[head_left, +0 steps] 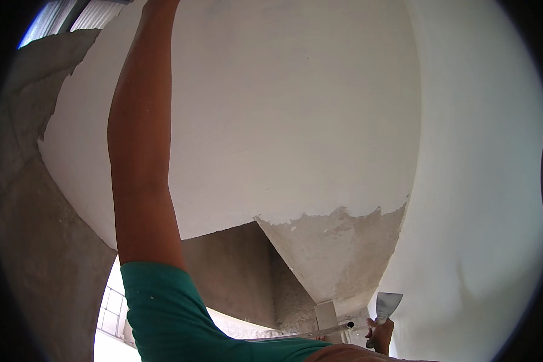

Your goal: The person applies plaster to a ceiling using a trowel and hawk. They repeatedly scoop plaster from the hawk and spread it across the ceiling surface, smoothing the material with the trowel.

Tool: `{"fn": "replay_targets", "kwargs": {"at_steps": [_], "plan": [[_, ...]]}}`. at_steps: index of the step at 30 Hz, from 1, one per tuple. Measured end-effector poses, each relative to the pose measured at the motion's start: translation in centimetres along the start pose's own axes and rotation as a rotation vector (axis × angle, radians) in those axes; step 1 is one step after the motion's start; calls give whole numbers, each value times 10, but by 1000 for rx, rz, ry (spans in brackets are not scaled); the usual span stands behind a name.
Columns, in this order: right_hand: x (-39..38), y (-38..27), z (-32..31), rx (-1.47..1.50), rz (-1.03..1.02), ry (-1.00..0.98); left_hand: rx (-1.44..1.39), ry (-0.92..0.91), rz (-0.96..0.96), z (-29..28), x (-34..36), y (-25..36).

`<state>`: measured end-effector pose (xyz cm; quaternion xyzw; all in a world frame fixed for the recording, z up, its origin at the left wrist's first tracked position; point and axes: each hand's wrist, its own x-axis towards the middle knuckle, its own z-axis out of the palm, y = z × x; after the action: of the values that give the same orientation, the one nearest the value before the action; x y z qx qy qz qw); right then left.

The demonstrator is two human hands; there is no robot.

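Note:
My left arm (142, 120) stretches straight up across the plastered wall, bare below a green sleeve (163, 301). Its hand is cut off by the upper edge, so what it holds or touches cannot be seen. Low on the right, my right hand (380, 335) is closed round the handle of a putty knife (388, 306). The knife's wide, whitish blade points up, close to the white side wall (470, 199). Smooth white plaster (295, 114) covers most of the surface before me. Below its ragged edge lies a bare grey-brown patch (338, 247).
A dark recess (229, 271) opens beneath the plastered surface. Rough grey wall (42, 229) runs down the left. A bright barred window (111, 311) shows at lower left. A long pale bar with a dark round end (350, 326) lies near my right hand.

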<state>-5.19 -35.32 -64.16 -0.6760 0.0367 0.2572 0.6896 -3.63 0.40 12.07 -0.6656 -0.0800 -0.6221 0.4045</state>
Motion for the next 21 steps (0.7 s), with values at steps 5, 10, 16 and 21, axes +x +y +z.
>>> {"fn": "replay_targets", "kwargs": {"at_steps": [5,10,16,21], "plan": [[11,-16,24,325,-37,-84,-439,-296,-437,2,-98,17],[4,-132,93,611,-348,-395,-1552,-788,-876,-64,-379,210],[-13,-126,123,643,-434,-231,-2013,-1242,-1318,-169,-508,315],[-24,-112,78,570,-439,-47,-1317,-934,-446,-89,-446,169]]}}
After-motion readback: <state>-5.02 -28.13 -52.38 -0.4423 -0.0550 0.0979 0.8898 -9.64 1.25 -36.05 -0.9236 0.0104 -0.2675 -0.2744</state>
